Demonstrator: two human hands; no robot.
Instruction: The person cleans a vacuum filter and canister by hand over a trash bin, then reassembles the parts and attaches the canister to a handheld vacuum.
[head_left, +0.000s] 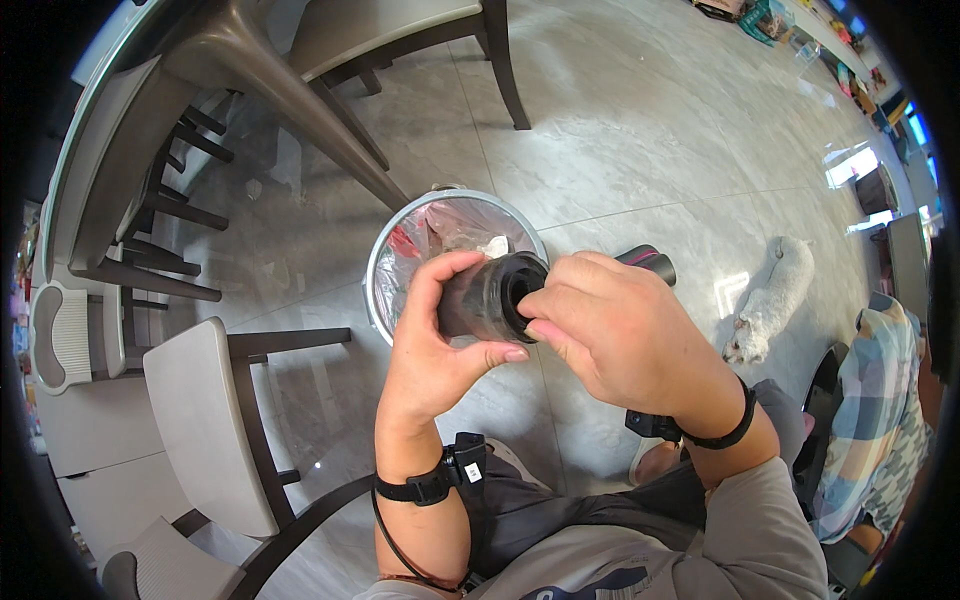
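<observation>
My left hand (427, 345) wraps around a smoky, see-through cylindrical container (481, 301), which looks like the dust cup of a vacuum cleaner. The cup lies tilted on its side, its round black opening turned to the right. At that opening, the bent fingers and thumb of my right hand (600, 322) pinch the black rim (523, 281); the fingertips are partly hidden. Right below the cup stands a round waste bin (374, 247) with a grey rim and a clear plastic liner, holding some red and white rubbish.
A dark cylindrical device (651, 262) with a pink stripe lies on the tiled floor (615, 165) behind my right hand. A white dog (776, 300) is at the right. Chairs (199, 427) and a table leg (322, 127) stand left; plaid fabric (870, 397) lies far right.
</observation>
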